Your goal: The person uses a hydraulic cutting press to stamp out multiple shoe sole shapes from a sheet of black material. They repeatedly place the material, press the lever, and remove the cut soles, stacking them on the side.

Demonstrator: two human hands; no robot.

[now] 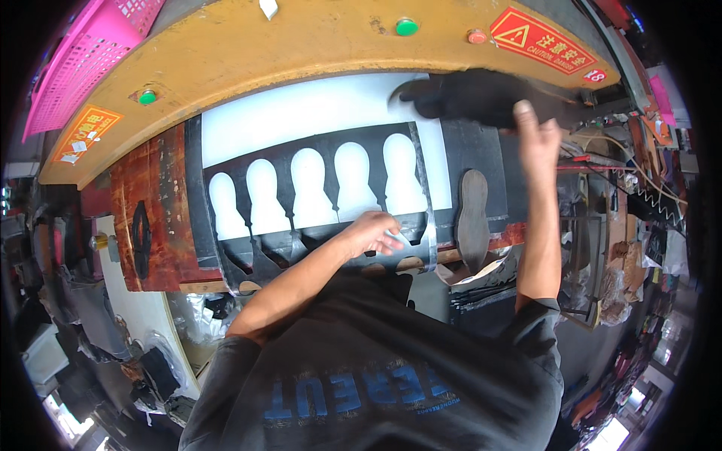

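A black sheet (376, 161) with several sole-shaped cutouts lies over a white board (301, 113), which shows through the holes. My left hand (370, 231) is at the near part of this sheet, its fingers partly spread and bent. Away to the right, my raised right hand (538, 143) grips dark sole-shaped pieces (477, 98); motion blurs them, so their number cannot be told. Below them, a dark grey-brown sole piece (472, 214) lies lengthwise at the right of the sheet.
A yellow machine beam (301, 49) with green buttons (406, 28) and a red button (477, 36) spans the far side. A pink basket (94, 52) stands far left. On the worn reddish board (169, 203) lies a black sole-shaped outline (141, 239). Cables (639, 161) hang at right.
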